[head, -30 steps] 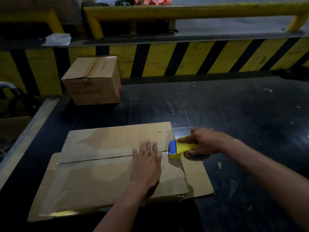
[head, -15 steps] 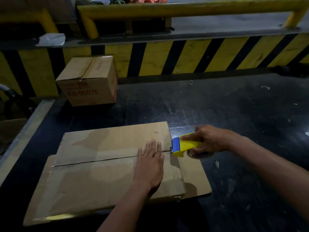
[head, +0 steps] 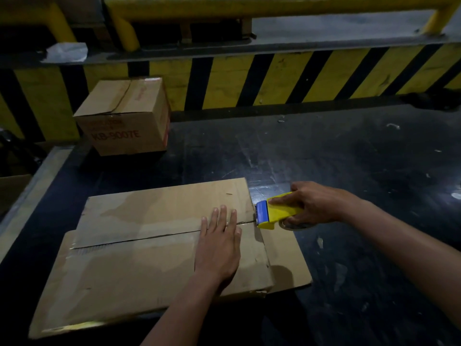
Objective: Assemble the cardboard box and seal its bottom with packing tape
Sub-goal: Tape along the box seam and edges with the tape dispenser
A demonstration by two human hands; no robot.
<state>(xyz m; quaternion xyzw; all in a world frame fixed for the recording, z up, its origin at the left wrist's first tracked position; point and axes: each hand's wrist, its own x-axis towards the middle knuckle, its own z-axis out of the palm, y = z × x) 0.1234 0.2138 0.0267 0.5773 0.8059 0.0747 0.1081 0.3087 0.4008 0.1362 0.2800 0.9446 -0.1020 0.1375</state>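
Cardboard box (head: 139,248): bottom flaps up, on the dark worktop (head: 349,158).
Left hand (head: 219,248): open, palm flat on the box's seam, holding nothing.
Right hand (head: 311,208): closed around the yellow tape dispenser (head: 274,212), at the box's right edge.

Most of the clear packing tape roll (head: 294,224) is tucked under the right hand (head: 314,208) and the yellow plastic dispenser with the blue blade guard (head: 274,211), so only a sliver shows. Small red print above "KB-9007E" on the closed brown cardboard carton (head: 124,118) is too blurry to read. Both forearms run off frame.
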